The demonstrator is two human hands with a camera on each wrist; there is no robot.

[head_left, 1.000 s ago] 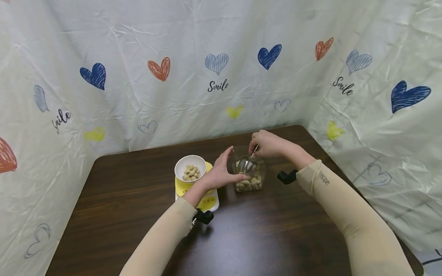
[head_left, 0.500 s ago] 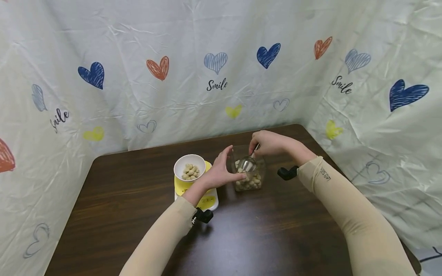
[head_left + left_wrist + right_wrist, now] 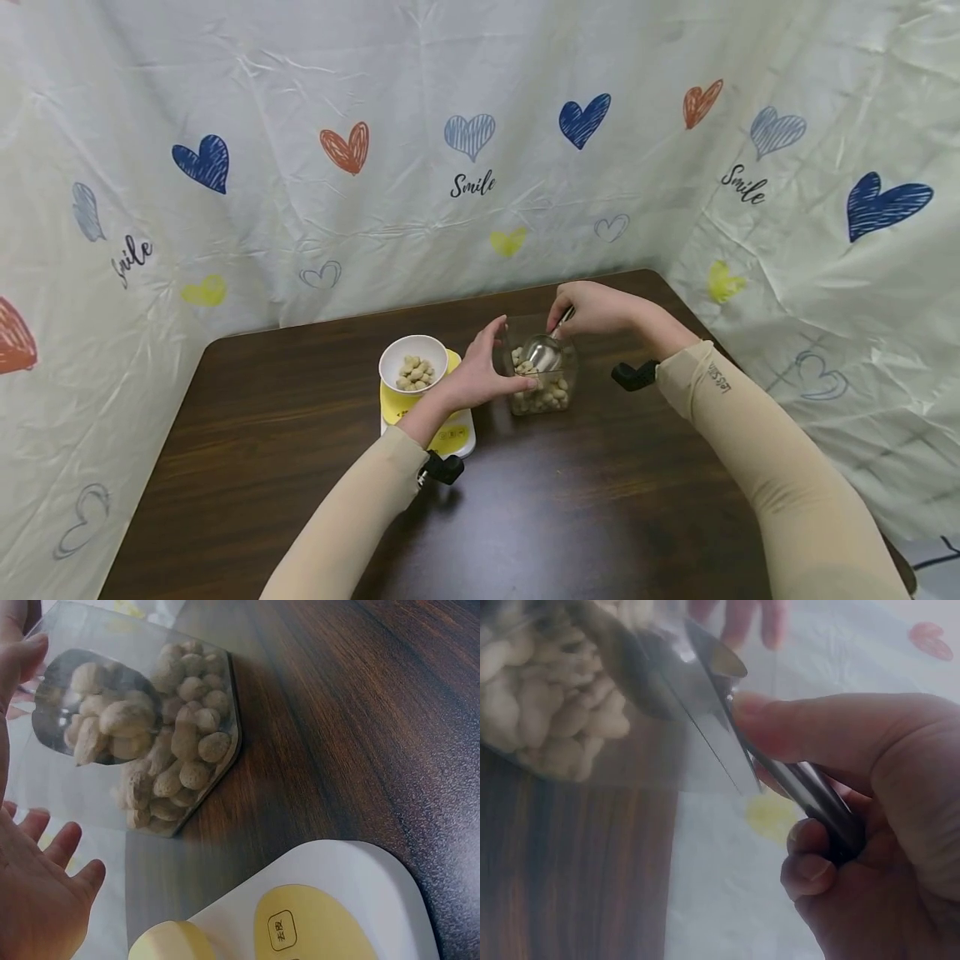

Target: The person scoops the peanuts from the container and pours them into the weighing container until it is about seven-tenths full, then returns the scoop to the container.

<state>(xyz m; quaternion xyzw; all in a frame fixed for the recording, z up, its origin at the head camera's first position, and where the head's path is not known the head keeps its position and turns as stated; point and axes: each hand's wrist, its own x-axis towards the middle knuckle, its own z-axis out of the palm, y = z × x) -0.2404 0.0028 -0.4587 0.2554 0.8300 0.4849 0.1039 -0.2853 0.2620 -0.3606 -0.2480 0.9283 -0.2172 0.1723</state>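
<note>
A clear square container [image 3: 567, 385] of unshelled peanuts [image 3: 169, 780] stands on the dark wooden table. My left hand [image 3: 480, 374] holds it from the left, thumb across the front wall and fingers spread along the side. My right hand [image 3: 596, 308] grips the handle of a metal scoop [image 3: 542, 353], reaching over from the far right. The scoop's bowl is inside the container, tilted down, and peanuts show in it through the wall in the left wrist view. The right wrist view shows the thumb and curled fingers around the handle [image 3: 821, 810].
Left of the container, a white bowl [image 3: 388, 363] with some peanuts sits on a yellow and white kitchen scale [image 3: 453, 437]. My left forearm crosses in front of the scale. A white curtain [image 3: 405, 250] printed with hearts hangs behind the table [image 3: 300, 467].
My right hand has shifted slightly right and tipped the scoop, so its bowl faces more upward among the peanuts. The left hand stays in place on the container.
</note>
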